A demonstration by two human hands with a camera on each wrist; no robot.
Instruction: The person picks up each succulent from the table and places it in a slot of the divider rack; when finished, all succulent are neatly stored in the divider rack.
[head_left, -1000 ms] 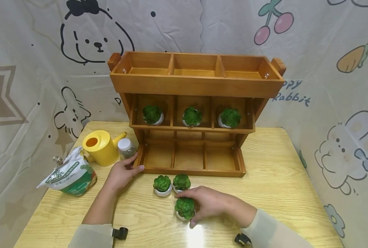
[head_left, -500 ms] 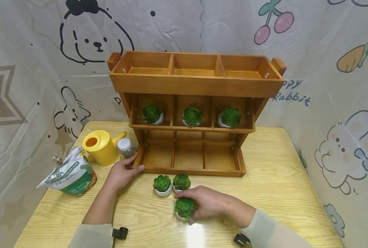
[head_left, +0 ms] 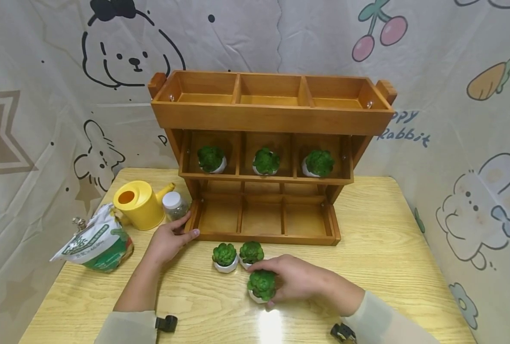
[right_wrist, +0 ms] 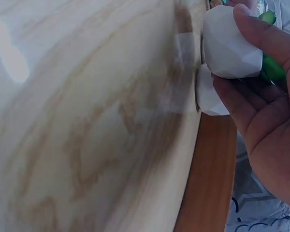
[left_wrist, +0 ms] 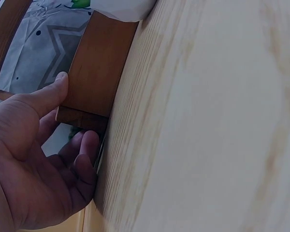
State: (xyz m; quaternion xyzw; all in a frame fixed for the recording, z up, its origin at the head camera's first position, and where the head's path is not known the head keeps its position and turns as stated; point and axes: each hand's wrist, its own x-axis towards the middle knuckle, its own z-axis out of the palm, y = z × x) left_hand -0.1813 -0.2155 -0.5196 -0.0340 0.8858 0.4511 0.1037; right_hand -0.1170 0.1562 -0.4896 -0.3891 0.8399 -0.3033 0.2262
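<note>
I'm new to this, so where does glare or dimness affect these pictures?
Head view: white glare on the table below the held plant, middle shelf shaded; left wrist view: left hand dim against the pale table; right wrist view: glare streak at upper left, wood grain soft.

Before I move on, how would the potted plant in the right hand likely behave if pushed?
Its white pot looks rigid; flat facets should resist rolling, though smooth sides might slip. The bushy green top could encourage tipping.
</note>
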